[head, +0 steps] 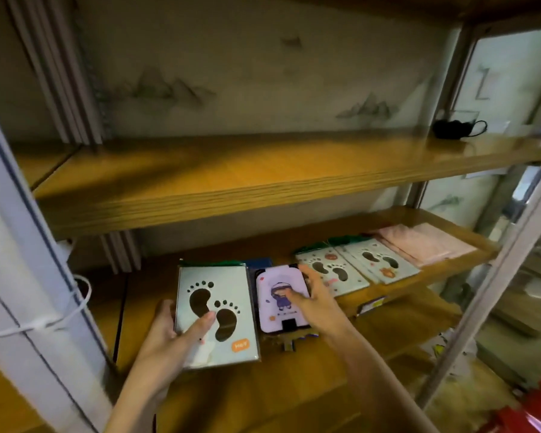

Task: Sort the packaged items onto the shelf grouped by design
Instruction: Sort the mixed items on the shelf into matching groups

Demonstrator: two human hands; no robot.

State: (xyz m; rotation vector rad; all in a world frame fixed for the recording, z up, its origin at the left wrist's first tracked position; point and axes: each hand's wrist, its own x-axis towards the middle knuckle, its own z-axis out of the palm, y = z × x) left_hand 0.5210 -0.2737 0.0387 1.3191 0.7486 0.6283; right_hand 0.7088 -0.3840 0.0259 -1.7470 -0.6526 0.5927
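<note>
Fingers [205, 321] of the left hand [169, 332] are wrapped around a glossy, flat rectangular footprint packet [216, 314], thumb across its face, held just above the lower shelf [294, 379]. Right hand [313, 300] lies spread and empty on a rounded lilac cartoon-figure packet [280, 300] (top of a small stack). Further right, two matching footprint packets [356, 264] lie flat, then pale pink packets [428, 242]. Sorting appears midway; the held packet likely belongs with its footprint group, requiring a carry rightward.
</note>
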